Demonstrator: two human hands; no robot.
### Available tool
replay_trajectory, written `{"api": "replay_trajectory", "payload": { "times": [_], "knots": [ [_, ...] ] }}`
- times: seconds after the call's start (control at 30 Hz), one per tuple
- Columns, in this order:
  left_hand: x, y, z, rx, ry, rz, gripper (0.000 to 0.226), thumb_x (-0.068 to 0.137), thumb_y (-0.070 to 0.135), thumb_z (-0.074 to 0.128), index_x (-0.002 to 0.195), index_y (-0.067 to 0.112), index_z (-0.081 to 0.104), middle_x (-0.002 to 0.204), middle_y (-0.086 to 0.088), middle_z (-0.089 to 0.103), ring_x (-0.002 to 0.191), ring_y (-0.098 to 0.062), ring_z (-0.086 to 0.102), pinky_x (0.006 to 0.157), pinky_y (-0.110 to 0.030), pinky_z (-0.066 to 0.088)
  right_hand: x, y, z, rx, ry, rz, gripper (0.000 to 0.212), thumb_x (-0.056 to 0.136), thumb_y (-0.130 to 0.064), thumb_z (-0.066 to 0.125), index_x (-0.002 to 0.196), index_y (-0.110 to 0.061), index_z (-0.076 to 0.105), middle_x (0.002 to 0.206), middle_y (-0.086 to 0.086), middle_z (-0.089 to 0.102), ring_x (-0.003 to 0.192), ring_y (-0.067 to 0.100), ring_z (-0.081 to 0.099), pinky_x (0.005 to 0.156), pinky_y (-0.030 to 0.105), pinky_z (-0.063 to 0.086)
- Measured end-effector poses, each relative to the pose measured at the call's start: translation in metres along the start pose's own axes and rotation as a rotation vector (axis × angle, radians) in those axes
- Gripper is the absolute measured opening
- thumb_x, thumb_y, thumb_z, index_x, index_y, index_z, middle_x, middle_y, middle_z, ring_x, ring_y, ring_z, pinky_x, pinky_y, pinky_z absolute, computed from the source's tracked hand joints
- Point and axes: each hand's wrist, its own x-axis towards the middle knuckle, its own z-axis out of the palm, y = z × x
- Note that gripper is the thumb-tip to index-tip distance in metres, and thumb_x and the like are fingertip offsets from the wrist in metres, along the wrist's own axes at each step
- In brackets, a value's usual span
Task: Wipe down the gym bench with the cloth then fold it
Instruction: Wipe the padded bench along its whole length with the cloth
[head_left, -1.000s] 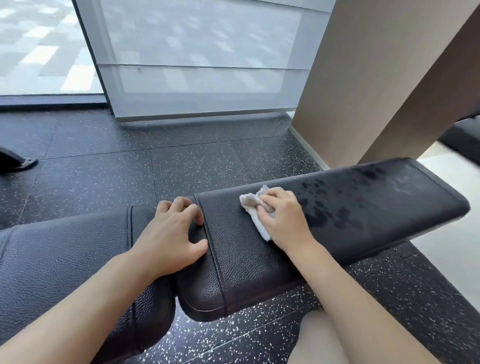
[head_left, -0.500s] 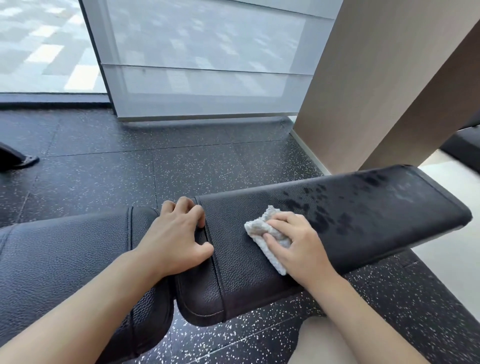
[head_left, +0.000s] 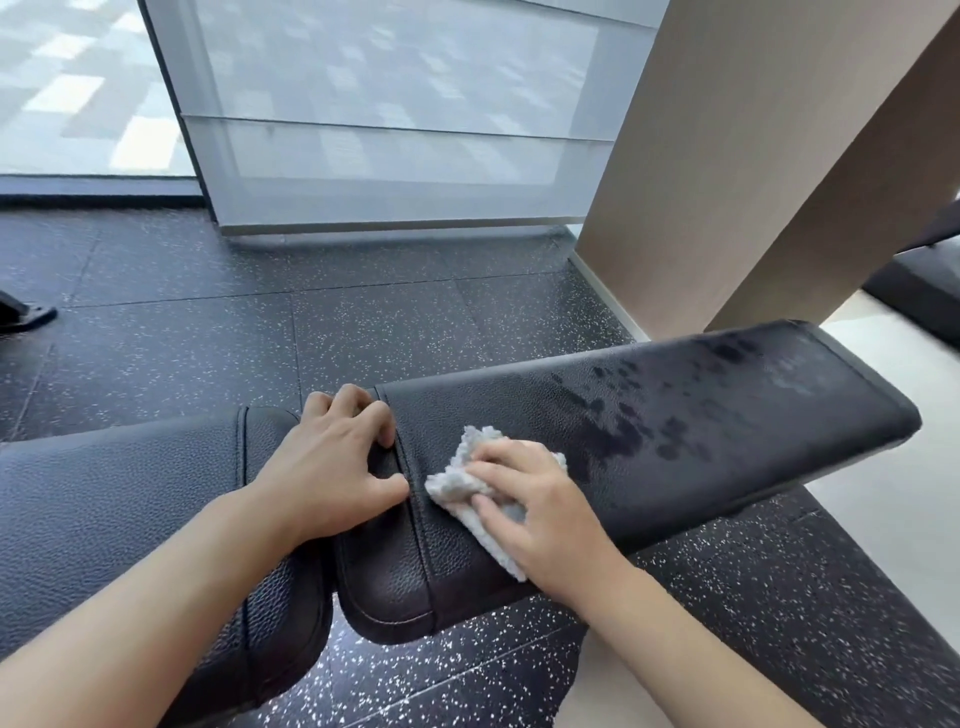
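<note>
The black leather gym bench (head_left: 727, 415) runs across the view in two pads with a gap between them. Dark wet blotches mark the right pad's far half. A crumpled pale grey cloth (head_left: 457, 480) lies on the right pad near its left seam, and my right hand (head_left: 535, 509) presses down on it with spread fingers. My left hand (head_left: 327, 467) rests on the gap between the pads, fingers curled over the right pad's left end and thumb along the seam. The left pad (head_left: 114, 509) lies under my left forearm.
Black speckled rubber floor tiles (head_left: 363, 332) surround the bench. A beige wall or column (head_left: 727, 156) rises at the right, and a grey screened window panel (head_left: 395, 130) stands behind. A dark metal foot (head_left: 21, 314) sits at the far left edge; another dark pad (head_left: 919, 286) at right.
My right hand has slid the cloth along the pad toward me and to the left, ending near the seam beside my left hand. My left hand has stayed put.
</note>
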Motion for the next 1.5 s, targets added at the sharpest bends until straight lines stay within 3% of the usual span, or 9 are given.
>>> {"api": "replay_trajectory", "payload": {
  "times": [0.2, 0.37, 0.5, 0.67, 0.83, 1.03, 1.17, 1.37, 1.5],
  "knots": [
    [-0.002, 0.002, 0.001, 0.028, 0.015, 0.008, 0.037, 0.074, 0.06, 0.06, 0.096, 0.034, 0.046, 0.115, 0.012, 0.04, 0.109, -0.021, 0.033, 0.092, -0.035, 0.042, 0.037, 0.065, -0.036, -0.106, 0.135, 0.264, 0.027, 0.095, -0.016, 0.068, 0.122, -0.015, 0.074, 0.128, -0.007, 0.065, 0.122, 0.017, 0.054, 0.11, 0.027, 0.039],
    [-0.001, 0.019, 0.003, 0.112, 0.22, 0.022, 0.045, 0.078, 0.059, 0.054, 0.11, 0.028, 0.06, 0.113, 0.007, 0.055, 0.109, -0.024, 0.051, 0.09, -0.041, 0.051, 0.088, 0.059, -0.016, -0.181, 0.196, 0.378, 0.031, 0.098, -0.021, 0.062, 0.126, -0.013, 0.072, 0.131, 0.0, 0.064, 0.125, 0.023, 0.05, 0.11, 0.032, 0.038],
    [0.006, 0.04, 0.018, 0.099, 0.213, 0.176, 0.048, 0.08, 0.055, 0.055, 0.117, 0.026, 0.066, 0.125, 0.006, 0.058, 0.119, -0.023, 0.051, 0.104, -0.043, 0.046, 0.068, 0.032, -0.004, -0.137, 0.136, 0.258, 0.029, 0.097, -0.021, 0.063, 0.124, -0.017, 0.073, 0.127, -0.006, 0.063, 0.12, 0.02, 0.05, 0.109, 0.031, 0.039],
    [0.018, 0.051, 0.036, 0.054, 0.23, 0.227, 0.043, 0.083, 0.05, 0.057, 0.12, 0.029, 0.065, 0.129, 0.009, 0.058, 0.124, -0.02, 0.051, 0.107, -0.041, 0.041, -0.008, 0.019, -0.019, -0.055, 0.083, 0.097, 0.02, 0.094, -0.02, 0.066, 0.113, -0.023, 0.074, 0.123, -0.017, 0.061, 0.119, 0.009, 0.052, 0.106, 0.019, 0.037],
    [0.021, 0.053, 0.046, 0.023, 0.286, 0.216, 0.041, 0.082, 0.046, 0.056, 0.119, 0.03, 0.064, 0.128, 0.01, 0.058, 0.123, -0.02, 0.051, 0.109, -0.044, 0.039, -0.016, 0.064, -0.053, -0.089, 0.11, 0.2, 0.022, 0.093, -0.02, 0.068, 0.114, -0.021, 0.076, 0.123, -0.015, 0.063, 0.119, 0.011, 0.055, 0.107, 0.022, 0.039],
    [0.021, 0.053, 0.046, 0.001, 0.277, 0.193, 0.041, 0.082, 0.046, 0.056, 0.12, 0.032, 0.065, 0.129, 0.012, 0.058, 0.125, -0.019, 0.05, 0.112, -0.044, 0.037, 0.083, 0.102, -0.053, -0.194, 0.203, 0.418, 0.029, 0.098, -0.021, 0.061, 0.122, -0.014, 0.075, 0.13, 0.0, 0.065, 0.123, 0.024, 0.054, 0.106, 0.029, 0.039],
    [0.021, 0.053, 0.047, -0.006, 0.288, 0.191, 0.041, 0.083, 0.045, 0.055, 0.121, 0.032, 0.062, 0.129, 0.013, 0.058, 0.124, -0.017, 0.05, 0.112, -0.042, 0.037, 0.099, 0.067, -0.026, -0.152, 0.128, 0.334, 0.032, 0.098, -0.02, 0.061, 0.126, -0.013, 0.072, 0.137, 0.002, 0.063, 0.128, 0.024, 0.05, 0.114, 0.031, 0.034],
    [0.023, 0.051, 0.048, -0.029, 0.303, 0.191, 0.04, 0.081, 0.035, 0.054, 0.119, 0.026, 0.06, 0.128, 0.011, 0.06, 0.122, -0.019, 0.052, 0.109, -0.042, 0.04, -0.014, 0.021, -0.025, -0.021, 0.036, 0.051, 0.021, 0.095, -0.023, 0.064, 0.114, -0.027, 0.073, 0.125, -0.018, 0.06, 0.121, 0.008, 0.052, 0.108, 0.021, 0.037],
    [0.024, 0.052, 0.048, -0.013, 0.299, 0.196, 0.037, 0.082, 0.035, 0.053, 0.117, 0.026, 0.064, 0.129, 0.011, 0.059, 0.121, -0.019, 0.051, 0.11, -0.043, 0.04, -0.036, 0.067, -0.064, -0.08, 0.097, 0.173, 0.023, 0.095, -0.02, 0.068, 0.117, -0.022, 0.075, 0.129, -0.014, 0.063, 0.126, 0.007, 0.053, 0.111, 0.026, 0.039]
  ]
}}
